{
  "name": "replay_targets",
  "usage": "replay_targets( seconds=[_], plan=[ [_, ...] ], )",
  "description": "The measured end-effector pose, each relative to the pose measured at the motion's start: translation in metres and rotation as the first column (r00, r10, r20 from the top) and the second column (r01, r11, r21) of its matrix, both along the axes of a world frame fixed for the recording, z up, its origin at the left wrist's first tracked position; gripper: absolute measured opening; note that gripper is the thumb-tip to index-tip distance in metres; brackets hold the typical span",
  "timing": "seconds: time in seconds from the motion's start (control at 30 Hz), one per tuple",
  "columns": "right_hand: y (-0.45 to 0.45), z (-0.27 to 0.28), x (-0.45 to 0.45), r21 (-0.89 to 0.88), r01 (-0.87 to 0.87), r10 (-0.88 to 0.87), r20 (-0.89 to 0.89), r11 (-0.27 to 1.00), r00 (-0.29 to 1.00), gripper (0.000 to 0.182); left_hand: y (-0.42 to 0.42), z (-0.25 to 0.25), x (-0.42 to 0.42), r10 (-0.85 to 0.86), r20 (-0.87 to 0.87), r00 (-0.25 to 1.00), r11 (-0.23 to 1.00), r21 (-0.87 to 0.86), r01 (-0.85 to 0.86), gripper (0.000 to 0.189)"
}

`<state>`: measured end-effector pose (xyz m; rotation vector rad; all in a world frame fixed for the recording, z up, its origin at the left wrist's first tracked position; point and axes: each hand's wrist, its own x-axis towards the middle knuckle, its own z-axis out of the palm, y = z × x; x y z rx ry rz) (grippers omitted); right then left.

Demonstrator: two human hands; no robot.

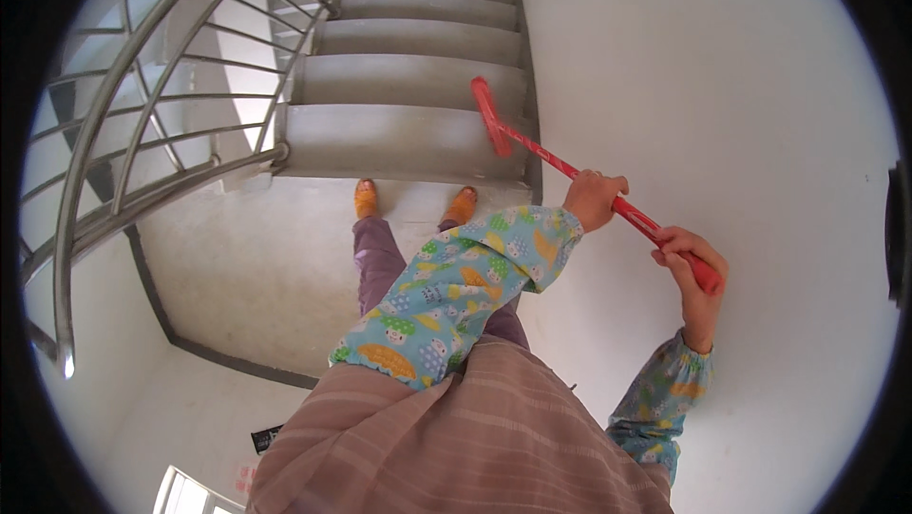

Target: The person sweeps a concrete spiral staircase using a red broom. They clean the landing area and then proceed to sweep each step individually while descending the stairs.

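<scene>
My left hand (593, 199) is closed around the middle of a red patterned broom handle (539, 151). Farther down, near the handle's thick end, my right hand (695, 261) grips it too. The handle slants up and to the left across the view to a narrow red broom head (491, 117), which shows over the lower steps on their right side; whether it touches them I cannot tell. Both forearms wear light blue printed sleeve covers (456, 286). My feet in orange slippers (365, 199) stand on the landing, close to the lowest step.
Concrete stairs (420, 72) rise ahead from the landing (242, 250). A metal railing (153, 115) runs along the left. A white wall (698, 86) borders the steps on the right, with a dark skirting strip at its foot. A window (189, 492) shows at the lower left.
</scene>
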<state>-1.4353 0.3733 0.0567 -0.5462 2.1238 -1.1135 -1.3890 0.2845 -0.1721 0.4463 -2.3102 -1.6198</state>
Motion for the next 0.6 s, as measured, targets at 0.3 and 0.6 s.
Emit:
replay_targets(
  seconds=[0.3,0.6],
  plan=[
    [-0.03,-0.062,0.078,-0.144,0.322,-0.26,0.335,0.936,0.906,0.013,-0.086,-0.019,0.114,-0.221,0.366,0.904,0.936,-0.181,0.303,0.019],
    [-0.102,-0.179,0.186,-0.19,0.322,-0.139,0.624,0.927,0.769,0.015,-0.177,-0.105,0.246,0.078,0.508,0.858,0.888,-0.426,0.172,0.027]
  ],
)
